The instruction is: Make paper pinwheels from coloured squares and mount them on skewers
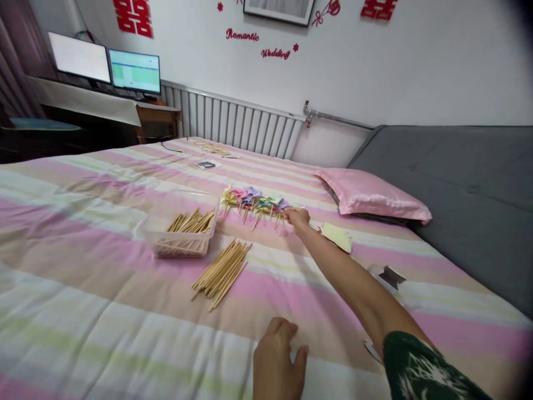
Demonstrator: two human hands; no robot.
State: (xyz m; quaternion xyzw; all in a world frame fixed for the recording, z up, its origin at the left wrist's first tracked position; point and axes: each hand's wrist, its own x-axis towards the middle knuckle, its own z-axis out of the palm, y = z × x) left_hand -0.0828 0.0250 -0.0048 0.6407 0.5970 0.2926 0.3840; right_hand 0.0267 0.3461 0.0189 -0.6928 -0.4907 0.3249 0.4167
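A row of pastel paper pinwheels (250, 195) on thin wooden sticks lies across the middle of the striped bedspread. My right hand (297, 215) reaches to the row's right end, its fingers pinched on a pinwheel there; the exact grip is small and partly hidden. Low in the view, my left hand (278, 355) hovers over the bedspread with fingers bent, thumb apart and nothing held. A loose pile of wooden sticks (222, 272) lies ahead of it. Beside that pile, a clear plastic box (183, 244) holds many more sticks.
Yellow paper squares (337, 237) lie right of my right hand, with a small clear packet (387, 278) nearer me. A pink pillow (375, 197) rests by the grey headboard (458, 189). Toward the far edge are a small dark packet (207, 165) and yellowish loops (212, 148).
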